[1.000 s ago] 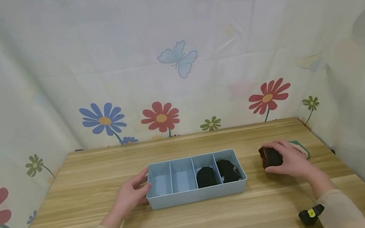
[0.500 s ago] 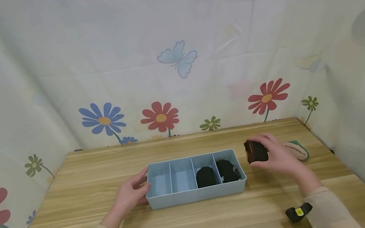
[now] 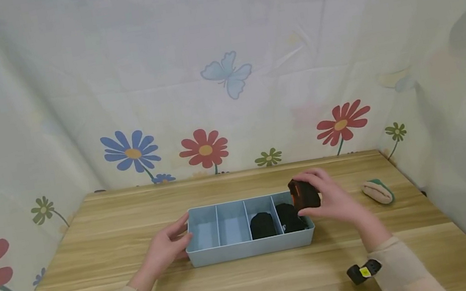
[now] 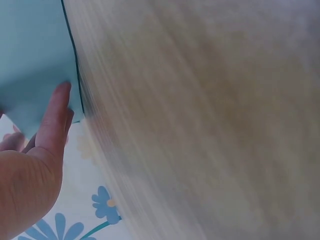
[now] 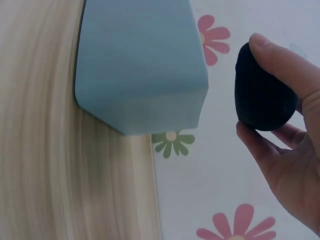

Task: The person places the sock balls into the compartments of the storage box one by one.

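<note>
My right hand (image 3: 330, 198) grips a dark rolled-up sock bundle (image 3: 306, 194) with orange-red edges, thumb on one side and fingers on the other. It is raised over the right end of a pale blue divided box (image 3: 249, 250). In the right wrist view the sock bundle (image 5: 262, 92) looks nearly black, apart from the box's outer wall (image 5: 145, 55). Inside the two right compartments sit black rolled bundles (image 3: 263, 225) (image 3: 289, 218), the rightmost partly hidden. My left hand (image 3: 166, 245) rests against the box's left end, its extended fingers (image 4: 54, 117) touching the wall.
A beige and green rolled bundle (image 3: 377, 192) lies on the wooden table (image 3: 256, 289) at the right. The two left compartments (image 3: 218, 226) show bare floors. A flower-printed curtain (image 3: 227, 110) surrounds the table's back and sides.
My right hand has carried the dark rolled sock bundle up and leftward from beside the beige and green one to above the box's right end. The left hand and box stay put.
</note>
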The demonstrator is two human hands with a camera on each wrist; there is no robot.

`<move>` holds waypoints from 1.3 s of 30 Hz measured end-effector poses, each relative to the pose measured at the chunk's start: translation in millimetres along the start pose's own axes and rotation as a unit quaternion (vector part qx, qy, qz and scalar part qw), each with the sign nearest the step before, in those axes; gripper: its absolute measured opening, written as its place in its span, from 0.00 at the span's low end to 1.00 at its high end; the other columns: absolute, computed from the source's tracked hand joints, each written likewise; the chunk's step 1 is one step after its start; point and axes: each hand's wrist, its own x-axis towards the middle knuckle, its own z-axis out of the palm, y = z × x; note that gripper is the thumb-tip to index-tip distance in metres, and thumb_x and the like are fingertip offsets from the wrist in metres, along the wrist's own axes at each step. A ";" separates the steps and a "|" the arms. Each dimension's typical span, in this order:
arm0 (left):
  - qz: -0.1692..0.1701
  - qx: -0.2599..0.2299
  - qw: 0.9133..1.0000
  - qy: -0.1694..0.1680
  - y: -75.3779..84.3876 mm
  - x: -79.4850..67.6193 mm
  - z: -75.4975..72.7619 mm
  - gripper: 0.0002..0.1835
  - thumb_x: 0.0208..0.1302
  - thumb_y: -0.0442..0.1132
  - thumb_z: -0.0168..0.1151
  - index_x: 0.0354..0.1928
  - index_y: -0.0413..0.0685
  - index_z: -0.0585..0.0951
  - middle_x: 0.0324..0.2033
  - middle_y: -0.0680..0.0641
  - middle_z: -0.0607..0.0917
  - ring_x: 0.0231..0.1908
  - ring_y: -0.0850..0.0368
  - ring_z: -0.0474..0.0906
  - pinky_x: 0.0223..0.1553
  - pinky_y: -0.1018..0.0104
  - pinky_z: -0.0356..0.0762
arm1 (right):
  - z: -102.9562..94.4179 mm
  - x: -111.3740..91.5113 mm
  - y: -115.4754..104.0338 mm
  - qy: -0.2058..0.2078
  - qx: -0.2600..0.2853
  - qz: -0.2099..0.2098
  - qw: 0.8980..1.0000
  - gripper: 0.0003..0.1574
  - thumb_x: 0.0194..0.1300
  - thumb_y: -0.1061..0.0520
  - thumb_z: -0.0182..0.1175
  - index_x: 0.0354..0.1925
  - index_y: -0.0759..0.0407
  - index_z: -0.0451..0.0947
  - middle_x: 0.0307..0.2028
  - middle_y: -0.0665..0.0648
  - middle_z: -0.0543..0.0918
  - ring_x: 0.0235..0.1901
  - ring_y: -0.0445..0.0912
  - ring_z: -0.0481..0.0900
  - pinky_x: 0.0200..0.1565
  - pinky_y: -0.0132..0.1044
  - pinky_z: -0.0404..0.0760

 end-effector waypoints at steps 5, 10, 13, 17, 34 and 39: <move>0.005 0.003 1.000 -0.005 2.8 -1.4 -0.6 0.33 0.70 0.34 0.61 0.74 0.46 0.64 0.67 0.29 0.68 0.63 0.34 0.70 0.43 0.55 0.84 | 6.8 5.8 -7.7 -0.004 0.017 -0.014 1.000 0.50 0.47 0.54 0.81 0.66 0.53 0.69 0.62 0.62 0.66 0.55 0.57 0.70 0.51 0.57 0.79; 0.001 0.005 1.000 -0.002 3.9 -1.2 -0.8 0.32 0.69 0.34 0.61 0.74 0.47 0.65 0.66 0.30 0.69 0.62 0.35 0.71 0.42 0.56 0.84 | 13.1 11.9 -14.3 -0.005 0.025 -0.022 0.999 0.50 0.47 0.54 0.81 0.66 0.52 0.70 0.62 0.61 0.66 0.56 0.56 0.70 0.51 0.56 0.79; -0.001 0.002 1.000 -0.001 3.8 -0.7 -0.7 0.32 0.69 0.34 0.61 0.74 0.47 0.65 0.66 0.31 0.69 0.62 0.35 0.71 0.42 0.56 0.85 | 17.2 15.4 -17.8 -0.007 0.030 -0.032 0.999 0.49 0.47 0.54 0.81 0.66 0.52 0.70 0.62 0.60 0.67 0.56 0.55 0.70 0.51 0.55 0.80; 0.000 -0.001 1.000 -0.002 2.8 0.1 -0.8 0.32 0.70 0.34 0.60 0.74 0.46 0.65 0.67 0.30 0.69 0.62 0.35 0.71 0.42 0.55 0.85 | 23.4 19.2 -23.6 -0.012 0.043 -0.045 0.998 0.49 0.48 0.54 0.81 0.66 0.52 0.70 0.62 0.60 0.67 0.56 0.54 0.69 0.50 0.53 0.81; 0.010 -0.005 1.000 -0.011 -1.3 1.8 -2.5 0.31 0.71 0.34 0.58 0.74 0.44 0.64 0.66 0.29 0.69 0.60 0.36 0.73 0.41 0.54 0.85 | 54.9 30.6 -49.5 -0.053 0.075 -0.059 0.994 0.49 0.50 0.49 0.79 0.67 0.50 0.69 0.63 0.55 0.65 0.56 0.51 0.70 0.51 0.50 0.80; 0.014 -0.016 1.000 -0.021 -1.6 0.7 -4.1 0.31 0.72 0.34 0.57 0.74 0.43 0.63 0.67 0.28 0.68 0.61 0.35 0.71 0.41 0.53 0.85 | 62.2 34.0 -55.3 -0.059 0.073 -0.072 0.993 0.49 0.50 0.49 0.79 0.67 0.52 0.69 0.63 0.56 0.66 0.56 0.50 0.71 0.51 0.49 0.79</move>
